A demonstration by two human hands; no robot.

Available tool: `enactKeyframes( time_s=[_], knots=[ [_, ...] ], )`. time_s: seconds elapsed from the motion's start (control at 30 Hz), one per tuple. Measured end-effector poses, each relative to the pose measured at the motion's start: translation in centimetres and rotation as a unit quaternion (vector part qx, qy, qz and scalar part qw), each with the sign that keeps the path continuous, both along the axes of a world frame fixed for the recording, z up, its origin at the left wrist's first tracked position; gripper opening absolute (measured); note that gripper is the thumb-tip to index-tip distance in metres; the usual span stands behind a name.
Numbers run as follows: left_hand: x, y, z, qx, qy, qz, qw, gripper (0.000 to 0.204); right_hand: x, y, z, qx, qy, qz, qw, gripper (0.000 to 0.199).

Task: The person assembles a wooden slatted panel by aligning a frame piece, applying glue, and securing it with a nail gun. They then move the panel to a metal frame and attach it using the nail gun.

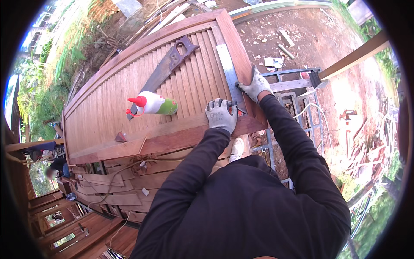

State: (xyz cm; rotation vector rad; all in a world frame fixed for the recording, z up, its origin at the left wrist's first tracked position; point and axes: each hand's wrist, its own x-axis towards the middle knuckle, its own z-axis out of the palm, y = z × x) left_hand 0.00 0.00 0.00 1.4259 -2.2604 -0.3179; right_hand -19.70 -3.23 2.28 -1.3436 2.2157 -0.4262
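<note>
A wooden louvered panel (129, 116) with a broad frame lies in front of me. Along its right frame piece rests a metal ruler (227, 64). My right hand (257, 85), in a grey glove, spreads over the outer frame edge, its thumb against the ruler. Near the ruler's lower end, my gloved left hand (222, 114) sits on the near right corner, fingers curled. Beside its thumb shows a small dark and orange thing, mostly hidden. A handsaw (166, 64) lies across the slats. A white and green glue bottle (157, 105) with a red cap is left of my left hand.
A wood offcut (120, 137) lies on the near frame piece. Below the panel are loose planks (116, 199) and a cable. A metal frame (276, 146) stands at the right, beside a wooden post (353, 58). Another person (60, 168) is at the far left.
</note>
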Motion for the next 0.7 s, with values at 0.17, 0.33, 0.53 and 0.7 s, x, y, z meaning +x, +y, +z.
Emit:
enactKeyframes(
  time_s=[0.17,0.33,0.53,0.7],
  knots=[
    [-0.2,0.5,0.2,-0.001,-0.015,0.037,0.999,0.025,0.1,-0.6,0.3,0.018,0.012,-0.014,1.000,0.115],
    [0.0,0.2,0.8,0.007,-0.047,0.032,0.998,0.025,0.6,-1.6,1.4,0.023,0.004,-0.018,1.000,0.112],
    [1.7,0.1,1.6,0.015,-0.062,0.003,0.998,0.022,0.6,-1.9,1.3,0.011,0.008,-0.020,1.000,0.111],
    [2.0,0.0,1.3,0.024,-0.043,-0.002,0.999,0.018,0.5,-2.1,1.1,0.029,0.015,-0.021,0.999,0.111]
  ],
)
